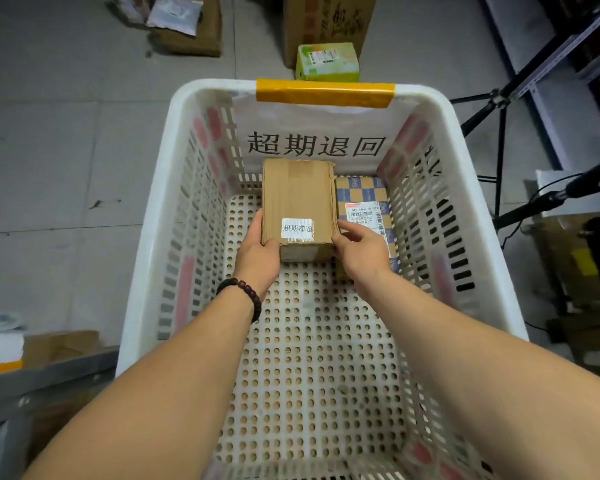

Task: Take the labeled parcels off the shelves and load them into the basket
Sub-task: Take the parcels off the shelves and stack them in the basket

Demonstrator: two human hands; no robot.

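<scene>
Holding: we've the brown box (298,202), left hand (257,254) & right hand (359,247) closed on its sides.
Where: far end of basket (146,216), beside checked parcel (368,206).
Handling: we reckon stiff, light; grip by sides.

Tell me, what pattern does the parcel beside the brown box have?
A blue and yellowish checkered pattern on the parcel, seen in the head view.

A green carton (327,61) sits before a tall brown box (328,20).
</scene>
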